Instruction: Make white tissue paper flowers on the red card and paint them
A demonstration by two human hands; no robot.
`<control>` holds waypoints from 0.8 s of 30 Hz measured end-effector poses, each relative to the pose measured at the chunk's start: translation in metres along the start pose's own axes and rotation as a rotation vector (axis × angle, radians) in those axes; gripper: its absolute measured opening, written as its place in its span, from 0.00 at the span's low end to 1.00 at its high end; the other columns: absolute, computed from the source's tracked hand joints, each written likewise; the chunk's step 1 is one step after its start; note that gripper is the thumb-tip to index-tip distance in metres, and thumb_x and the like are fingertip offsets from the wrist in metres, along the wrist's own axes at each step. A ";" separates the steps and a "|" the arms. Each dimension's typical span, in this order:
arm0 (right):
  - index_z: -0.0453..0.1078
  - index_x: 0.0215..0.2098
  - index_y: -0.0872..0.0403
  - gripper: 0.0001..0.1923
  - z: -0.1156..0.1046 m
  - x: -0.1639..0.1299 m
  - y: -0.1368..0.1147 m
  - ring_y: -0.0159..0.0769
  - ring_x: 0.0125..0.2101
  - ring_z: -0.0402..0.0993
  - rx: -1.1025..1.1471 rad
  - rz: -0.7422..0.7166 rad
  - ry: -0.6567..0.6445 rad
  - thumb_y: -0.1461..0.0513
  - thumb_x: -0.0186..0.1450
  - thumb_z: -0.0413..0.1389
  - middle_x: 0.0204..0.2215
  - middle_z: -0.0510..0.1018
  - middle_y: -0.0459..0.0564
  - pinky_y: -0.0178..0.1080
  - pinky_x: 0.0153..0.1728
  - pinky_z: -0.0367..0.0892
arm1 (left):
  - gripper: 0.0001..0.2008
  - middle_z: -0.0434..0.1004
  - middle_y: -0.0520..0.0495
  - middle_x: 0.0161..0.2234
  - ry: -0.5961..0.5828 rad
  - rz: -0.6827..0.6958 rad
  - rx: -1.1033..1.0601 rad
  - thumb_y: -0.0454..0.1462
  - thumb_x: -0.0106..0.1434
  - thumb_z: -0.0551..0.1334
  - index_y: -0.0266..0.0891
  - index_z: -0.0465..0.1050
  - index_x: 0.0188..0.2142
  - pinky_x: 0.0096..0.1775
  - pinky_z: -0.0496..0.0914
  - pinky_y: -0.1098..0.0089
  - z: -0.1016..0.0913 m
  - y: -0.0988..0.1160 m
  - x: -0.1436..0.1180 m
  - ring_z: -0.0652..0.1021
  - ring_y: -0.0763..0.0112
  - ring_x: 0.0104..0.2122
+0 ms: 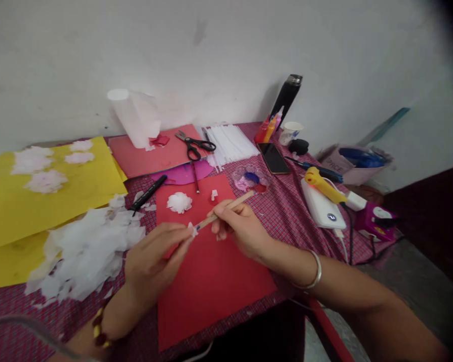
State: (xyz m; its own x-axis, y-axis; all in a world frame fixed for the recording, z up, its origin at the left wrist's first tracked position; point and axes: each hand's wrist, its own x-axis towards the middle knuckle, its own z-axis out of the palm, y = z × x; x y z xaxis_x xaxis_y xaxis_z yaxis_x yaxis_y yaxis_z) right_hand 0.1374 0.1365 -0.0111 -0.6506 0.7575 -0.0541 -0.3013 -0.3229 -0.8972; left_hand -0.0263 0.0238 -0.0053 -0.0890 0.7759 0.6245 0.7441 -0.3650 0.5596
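Observation:
My left hand [154, 256] pinches a small piece of white tissue paper [192, 230] between thumb and fingertips. A flat wooden stick [240, 200] is in my right hand [241, 223], and its dark blue-tipped end meets the tissue piece. Both hands are above a red paper sheet [211, 286]. On that sheet lie a white tissue flower [179, 202] and a small white scrap [214, 194]. Beside my left hand spreads a heap of torn white tissue [90, 246]. A palette [237, 176] with blue, pink and red paint sits beyond my right hand.
Yellow sheets [7, 211] with pale flowers lie at left. Behind are a white roll [130, 120], scissors [196, 146], a black marker [149, 193] and white sticks [234, 146]. At right stand a phone [274, 158], paint bottles [266, 129], a black flask [287, 98], a glue gun [322, 185] and power bank [320, 206].

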 end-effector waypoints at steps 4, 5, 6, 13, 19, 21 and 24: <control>0.72 0.34 0.53 0.06 -0.001 -0.004 0.003 0.22 0.11 0.53 0.215 0.210 -0.037 0.59 0.62 0.59 0.10 0.62 0.33 0.29 0.17 0.64 | 0.16 0.83 0.48 0.43 -0.183 0.445 0.292 0.27 0.65 0.58 0.42 0.74 0.49 0.48 0.75 0.68 -0.007 -0.011 -0.014 0.81 0.67 0.44; 0.72 0.35 0.53 0.07 -0.002 -0.004 0.002 0.22 0.11 0.53 0.251 0.236 -0.086 0.58 0.61 0.60 0.11 0.64 0.33 0.29 0.18 0.65 | 0.15 0.84 0.49 0.42 -0.182 0.435 0.303 0.28 0.65 0.58 0.43 0.74 0.48 0.48 0.75 0.69 -0.007 -0.013 -0.014 0.82 0.68 0.43; 0.72 0.36 0.53 0.09 -0.003 -0.004 0.002 0.22 0.12 0.56 0.267 0.248 -0.138 0.58 0.60 0.62 0.14 0.68 0.34 0.30 0.18 0.66 | 0.14 0.84 0.50 0.40 -0.158 0.374 0.284 0.28 0.65 0.58 0.43 0.75 0.46 0.46 0.76 0.70 -0.006 -0.013 -0.014 0.82 0.69 0.41; 0.73 0.33 0.57 0.16 -0.009 0.001 0.004 0.21 0.18 0.67 0.009 0.118 -0.166 0.51 0.60 0.63 0.22 0.75 0.41 0.28 0.20 0.62 | 0.07 0.80 0.55 0.28 -0.137 -0.218 -0.168 0.30 0.62 0.62 0.43 0.76 0.33 0.29 0.74 0.79 0.011 0.002 0.002 0.80 0.75 0.27; 0.72 0.30 0.57 0.16 -0.023 0.013 0.007 0.24 0.12 0.63 0.254 0.430 -0.270 0.52 0.58 0.63 0.15 0.72 0.40 0.28 0.14 0.58 | 0.13 0.82 0.49 0.35 -0.353 -0.045 -0.231 0.31 0.63 0.60 0.48 0.77 0.43 0.36 0.76 0.73 0.014 0.011 0.006 0.82 0.69 0.34; 0.71 0.29 0.57 0.13 -0.031 0.019 -0.002 0.23 0.11 0.61 0.326 0.407 -0.262 0.54 0.58 0.62 0.14 0.71 0.40 0.28 0.13 0.57 | 0.11 0.82 0.49 0.35 -0.365 -0.006 -0.137 0.33 0.63 0.61 0.48 0.77 0.43 0.36 0.75 0.73 0.013 0.007 0.017 0.82 0.68 0.34; 0.70 0.28 0.56 0.11 -0.048 0.032 -0.018 0.22 0.11 0.59 0.322 0.240 -0.133 0.56 0.60 0.59 0.14 0.71 0.39 0.27 0.13 0.56 | 0.08 0.82 0.48 0.32 -0.397 0.031 0.057 0.36 0.63 0.59 0.46 0.77 0.38 0.34 0.74 0.71 0.018 -0.012 0.041 0.81 0.66 0.31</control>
State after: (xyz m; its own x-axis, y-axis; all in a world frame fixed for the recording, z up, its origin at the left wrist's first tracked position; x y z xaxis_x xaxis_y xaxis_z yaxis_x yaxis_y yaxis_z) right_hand 0.1557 0.1936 -0.0175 -0.8070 0.5660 -0.1687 -0.3190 -0.6581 -0.6820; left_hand -0.0272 0.0696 0.0040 0.1881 0.9076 0.3753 0.7789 -0.3706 0.5060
